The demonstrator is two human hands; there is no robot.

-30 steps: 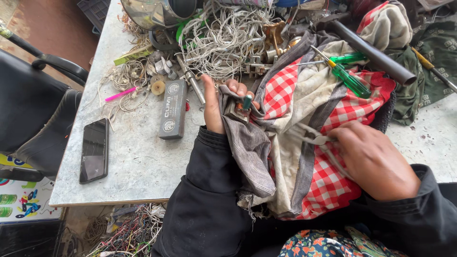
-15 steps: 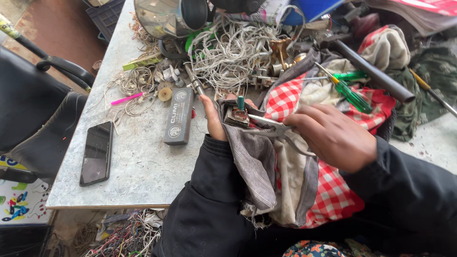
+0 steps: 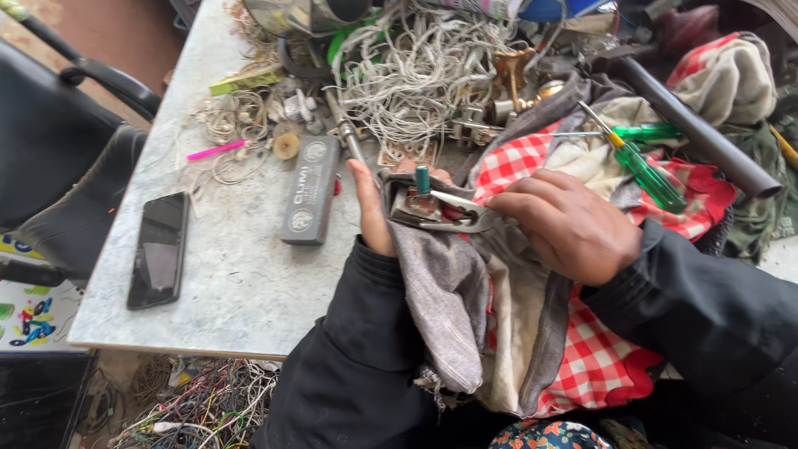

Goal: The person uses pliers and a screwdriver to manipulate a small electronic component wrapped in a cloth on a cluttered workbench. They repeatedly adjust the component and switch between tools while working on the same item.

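Note:
My left hand [image 3: 371,209] cradles a small metal part [image 3: 432,212] with a teal cylinder on top, wrapped in a grey cloth [image 3: 440,291] that hangs down over my wrist. My right hand [image 3: 569,223] holds a thin metal tool [image 3: 465,202] whose tip rests on the part. Both sleeves are black. A red-and-white checked cloth [image 3: 598,349] lies under my right arm.
A black phone [image 3: 158,249] and a dark rectangular box [image 3: 309,189] lie on the grey table [image 3: 233,291]. Tangled white wire [image 3: 416,75], green-handled screwdrivers [image 3: 640,162], a black pipe [image 3: 698,133] and a pink stick [image 3: 218,150] crowd the back. Loose wires litter the floor [image 3: 199,403].
My right hand has come from the lower right up to the part in my left hand, bringing the thin tool onto it. The camera has moved closer.

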